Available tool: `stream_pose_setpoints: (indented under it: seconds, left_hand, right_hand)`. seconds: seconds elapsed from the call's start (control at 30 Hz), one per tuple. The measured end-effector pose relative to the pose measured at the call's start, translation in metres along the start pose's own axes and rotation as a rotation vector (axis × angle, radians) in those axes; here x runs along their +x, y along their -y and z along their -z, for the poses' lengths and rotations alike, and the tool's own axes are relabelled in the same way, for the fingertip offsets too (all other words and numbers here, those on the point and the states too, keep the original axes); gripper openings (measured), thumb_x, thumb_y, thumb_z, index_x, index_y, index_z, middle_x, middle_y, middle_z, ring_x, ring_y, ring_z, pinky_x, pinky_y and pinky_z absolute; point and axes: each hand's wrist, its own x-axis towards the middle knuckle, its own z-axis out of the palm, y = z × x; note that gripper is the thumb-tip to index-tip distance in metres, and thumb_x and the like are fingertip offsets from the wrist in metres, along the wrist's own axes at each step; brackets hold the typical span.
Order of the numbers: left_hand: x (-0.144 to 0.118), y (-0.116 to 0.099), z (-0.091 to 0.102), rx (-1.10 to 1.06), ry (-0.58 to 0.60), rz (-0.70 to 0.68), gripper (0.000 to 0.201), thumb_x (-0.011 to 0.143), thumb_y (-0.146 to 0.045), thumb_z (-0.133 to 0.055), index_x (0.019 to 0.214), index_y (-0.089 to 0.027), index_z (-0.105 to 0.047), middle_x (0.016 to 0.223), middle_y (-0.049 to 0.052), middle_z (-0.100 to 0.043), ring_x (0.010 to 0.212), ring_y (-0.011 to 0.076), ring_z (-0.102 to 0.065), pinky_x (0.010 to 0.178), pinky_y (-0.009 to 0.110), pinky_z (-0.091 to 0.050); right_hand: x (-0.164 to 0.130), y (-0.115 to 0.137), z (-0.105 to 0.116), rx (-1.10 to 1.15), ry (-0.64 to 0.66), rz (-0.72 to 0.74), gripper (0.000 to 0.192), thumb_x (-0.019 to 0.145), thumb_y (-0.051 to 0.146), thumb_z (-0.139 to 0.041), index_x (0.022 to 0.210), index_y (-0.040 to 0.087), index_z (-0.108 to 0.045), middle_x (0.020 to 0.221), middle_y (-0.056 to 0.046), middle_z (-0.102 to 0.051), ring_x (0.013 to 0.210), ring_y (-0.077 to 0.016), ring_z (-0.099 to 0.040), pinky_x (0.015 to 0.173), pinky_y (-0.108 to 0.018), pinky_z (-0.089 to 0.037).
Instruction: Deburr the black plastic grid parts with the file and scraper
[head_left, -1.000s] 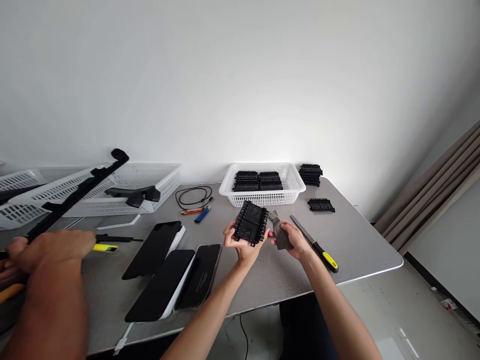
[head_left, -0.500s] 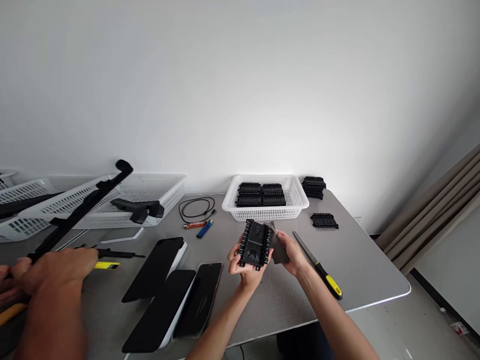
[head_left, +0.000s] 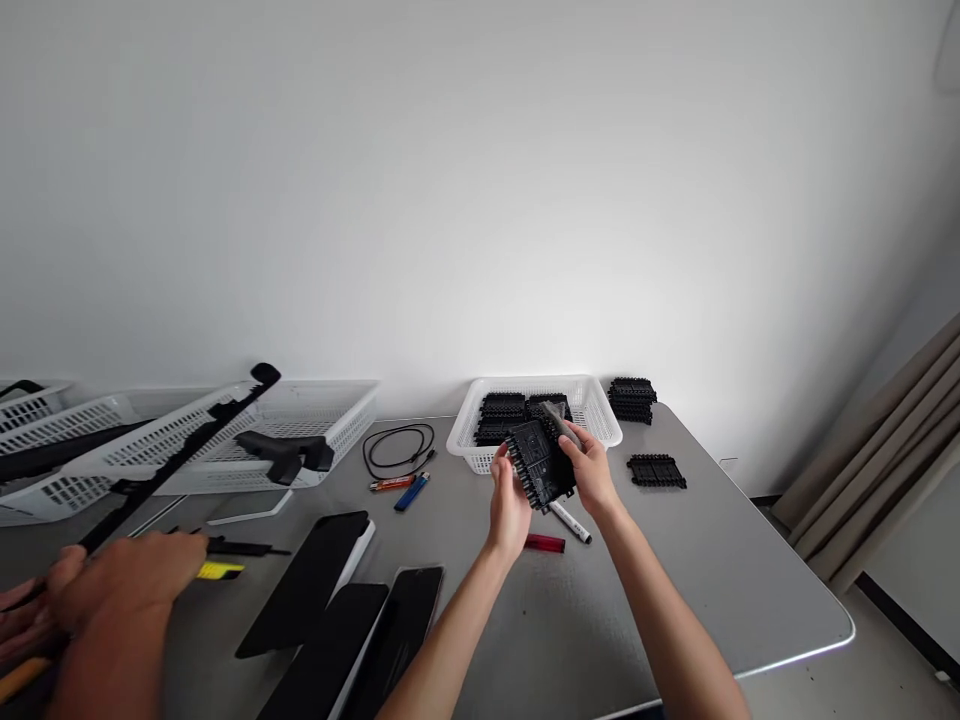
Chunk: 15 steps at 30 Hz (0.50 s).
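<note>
Both hands have carried the black plastic part (head_left: 538, 462) up and away from the near worktop, so it now hangs in front of the white basket (head_left: 600, 412); a marker (head_left: 570, 522) and its red cap (head_left: 545, 543) show on the worktop (head_left: 675, 580) beneath them. The left hand (head_left: 509, 503) grips the part's lower left edge, fingers curled round it. The right hand (head_left: 590, 470) clasps the right edge, thumb on the face, and also pinches a grey cloth (head_left: 559, 417) against the top of the part. The part is tilted, its ribbed face toward the camera.

At 12 o'clock of the hands, the basket holds more black parts. At 2 o'clock a stack of parts (head_left: 632, 399) stands by the wall, and a single flat part (head_left: 657, 470) lies at 3 o'clock. At 9 o'clock lie a blue lighter (head_left: 412, 492), an orange lighter (head_left: 391, 483) and a coiled black cable (head_left: 399, 447). Dark phones (head_left: 352, 610) lie at 8 o'clock. Far at 9 o'clock, another person's hand (head_left: 124, 580) holds a long black rod (head_left: 176, 460) above wide white trays (head_left: 300, 430).
</note>
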Motion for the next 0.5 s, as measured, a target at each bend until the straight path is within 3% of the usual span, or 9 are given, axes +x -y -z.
stream_pose_setpoints:
  seconds: [0.1,0.27,0.37,0.5]
  left_hand:
    - [0.018,-0.016,-0.025,-0.091,0.001,0.203,0.056,0.089,-0.059,-0.051,0.129,-0.02,-0.058,0.128,0.013,-0.066,0.126,0.0255,-0.057,0.105,0.038,-0.046]
    - [0.032,-0.036,-0.045,-0.119,0.028,0.33,0.057,0.092,-0.057,-0.046,0.13,-0.016,-0.06,0.115,0.013,-0.072,0.112,0.0254,-0.066,0.099,0.038,-0.051]
    - [0.039,-0.047,-0.049,-0.091,0.009,0.347,0.054,0.092,-0.055,-0.047,0.127,-0.016,-0.062,0.108,0.011,-0.075,0.103,0.0254,-0.07,0.092,0.038,-0.055]
    - [0.044,-0.056,-0.05,-0.063,0.028,0.392,0.054,0.09,-0.054,-0.052,0.126,-0.015,-0.062,0.103,0.012,-0.076,0.096,0.0261,-0.072,0.085,0.037,-0.058]
  right_hand:
    - [0.008,0.009,-0.006,-0.184,-0.006,0.164,0.04,0.079,0.041,-0.066,0.111,0.018,-0.073,0.114,-0.007,-0.073,0.109,-0.0266,-0.063,0.098,-0.04,-0.045]
    - [0.017,0.021,-0.006,-0.322,-0.072,0.327,0.04,0.083,0.041,-0.061,0.116,0.02,-0.072,0.12,-0.008,-0.07,0.117,-0.0271,-0.06,0.105,-0.041,-0.041]
    - [0.021,0.025,-0.003,-0.262,-0.036,0.283,0.039,0.081,0.042,-0.065,0.114,0.022,-0.071,0.115,-0.006,-0.071,0.111,-0.025,-0.062,0.099,-0.038,-0.044]
    - [0.026,0.023,-0.001,-0.056,-0.011,0.171,0.032,0.077,0.045,-0.07,0.1,0.022,-0.07,0.093,-0.001,-0.071,0.089,-0.0185,-0.063,0.082,-0.03,-0.048]
